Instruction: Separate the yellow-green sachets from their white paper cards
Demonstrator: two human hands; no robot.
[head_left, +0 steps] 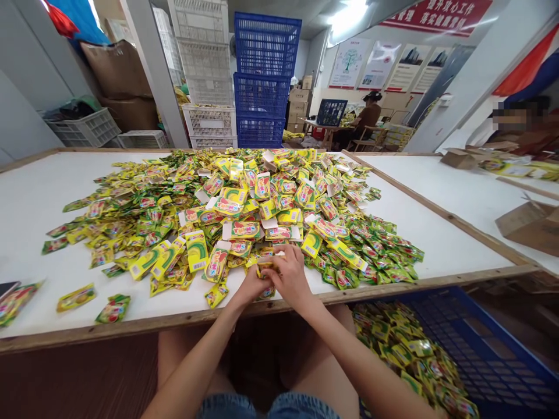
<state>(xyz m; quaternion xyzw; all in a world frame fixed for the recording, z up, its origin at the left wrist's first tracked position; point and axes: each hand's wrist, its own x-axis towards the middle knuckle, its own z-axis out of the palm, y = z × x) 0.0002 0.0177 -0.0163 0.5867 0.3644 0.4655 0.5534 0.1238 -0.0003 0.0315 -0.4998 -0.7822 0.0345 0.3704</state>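
Observation:
Close together at the table's near edge, my left hand [253, 286] and my right hand [290, 276] both have their fingers closed around a small yellow box [263, 260]. Fingers cover most of it, so its ends are hard to make out. Just beyond lie printed yellow-and-green boxes [230, 201], several with white flaps standing open. Green sachets [345, 276] spread to the right of my right hand. One yellow sachet [216, 295] rests on the table left of my left hand, and a yellow box [197, 251] stands among the heap.
The white table [26, 192] has a raised wooden edge [131, 323]. A blue crate [489, 343] full of sachets sits below at the right. Stacked blue crates [266, 46] and white crates [203, 64] rise behind. A person [369, 119] sits at the back; an open carton [530, 227] stands right.

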